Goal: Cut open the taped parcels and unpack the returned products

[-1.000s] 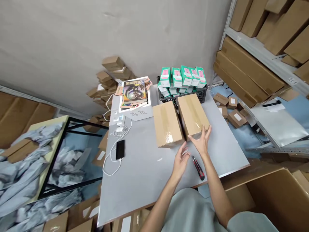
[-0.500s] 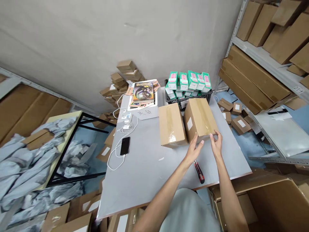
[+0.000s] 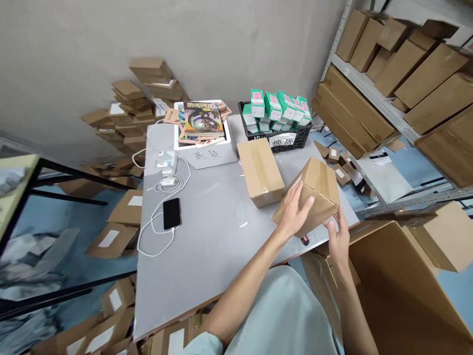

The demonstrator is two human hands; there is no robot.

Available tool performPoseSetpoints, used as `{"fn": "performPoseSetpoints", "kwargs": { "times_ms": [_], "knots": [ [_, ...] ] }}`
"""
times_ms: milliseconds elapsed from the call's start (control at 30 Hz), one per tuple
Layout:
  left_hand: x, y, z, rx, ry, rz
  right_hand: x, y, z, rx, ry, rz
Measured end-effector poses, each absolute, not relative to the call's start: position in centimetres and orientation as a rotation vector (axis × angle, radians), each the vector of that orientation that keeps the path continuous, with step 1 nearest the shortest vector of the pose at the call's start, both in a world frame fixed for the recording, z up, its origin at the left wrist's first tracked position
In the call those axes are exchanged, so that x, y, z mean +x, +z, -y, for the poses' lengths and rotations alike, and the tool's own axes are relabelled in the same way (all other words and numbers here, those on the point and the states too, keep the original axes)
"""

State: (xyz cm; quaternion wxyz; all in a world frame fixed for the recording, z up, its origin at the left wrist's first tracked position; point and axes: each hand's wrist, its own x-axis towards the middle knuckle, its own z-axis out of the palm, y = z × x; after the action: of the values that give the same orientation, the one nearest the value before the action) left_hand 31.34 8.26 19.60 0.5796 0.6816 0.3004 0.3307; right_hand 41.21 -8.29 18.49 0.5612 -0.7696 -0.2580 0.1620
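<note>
Brown box (image 3: pixel 318 199) tilts, held between my half-open left hand (image 3: pixel 294 214) and right hand (image 3: pixel 340 238). Another carton (image 3: pixel 261 170) stands left.

From here I see that the nearer cardboard box (image 3: pixel 321 199) and the farther cardboard box (image 3: pixel 252 170) are plain light brown, each with a darker tan tape band (image 3: pixel 263 170). The tabletop (image 3: pixel 207 236) is grey, the foam box (image 3: pixel 226 157) is white and marked in black, the crate (image 3: pixel 302 140) is black. Its small cartons (image 3: pixel 273 107) are green, pink and white. The smartphone (image 3: pixel 172 214) looks black, the floor (image 3: pixel 88 222) blue.
</note>
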Motion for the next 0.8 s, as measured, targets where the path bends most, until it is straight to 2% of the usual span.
{"fn": "performPoseSetpoints", "kwargs": {
  "times_ms": [233,367,500,700,800],
  "knots": [
    [19.7,20.8,-8.1,1.453,0.901,-0.672,25.4,22.7,12.5,-1.775,0.516,0.785],
    [13.4,19.0,-8.5,1.368,0.965,-0.728,17.6,21.8,13.6,-1.718,0.694,0.843],
    [7.2,15.2,-9.7,1.224,1.013,-0.895,11.9,19.5,13.1,-1.633,0.932,0.947],
    [-1.9,9.1,-10.8,1.052,0.953,-1.217,9.5,16.6,10.1,-1.529,1.376,1.155],
    [-5.3,7.4,-9.3,0.956,0.855,-1.328,14.1,16.2,8.0,-1.651,1.225,1.183]
  ]
}}
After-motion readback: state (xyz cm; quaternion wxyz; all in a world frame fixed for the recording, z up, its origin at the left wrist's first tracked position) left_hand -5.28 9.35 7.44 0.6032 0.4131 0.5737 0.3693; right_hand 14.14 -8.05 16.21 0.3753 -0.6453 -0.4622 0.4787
